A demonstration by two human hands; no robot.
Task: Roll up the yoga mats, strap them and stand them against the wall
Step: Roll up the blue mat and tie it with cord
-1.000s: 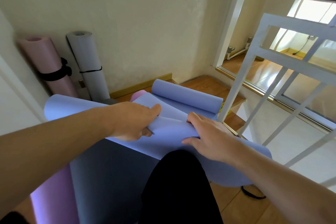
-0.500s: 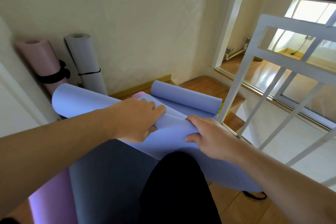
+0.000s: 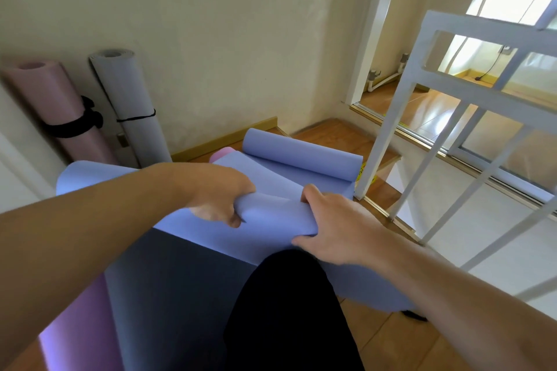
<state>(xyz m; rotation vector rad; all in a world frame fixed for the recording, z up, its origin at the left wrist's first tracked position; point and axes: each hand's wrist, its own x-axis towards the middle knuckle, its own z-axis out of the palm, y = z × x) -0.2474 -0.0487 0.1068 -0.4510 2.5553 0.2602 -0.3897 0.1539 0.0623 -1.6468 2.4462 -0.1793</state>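
A periwinkle blue yoga mat lies across the floor in front of me, its far end curled into a loose roll. My left hand and my right hand both grip the near rolled fold of the blue mat, fingers curled around it. Under it lie a dark grey mat and a purple mat. Against the wall at the left stand a rolled pink mat with a black strap and a rolled light grey mat with a thin black strap.
A white metal railing stands close on the right, beside a step and a doorway. A black strap lies on the wooden floor under the blue mat's right edge. My black-clad leg is in the foreground. A pink roll end shows behind the blue mat.
Both hands have rolled the blue mat's near fold a little further away from me and curled tighter around it. The view has shifted slightly.
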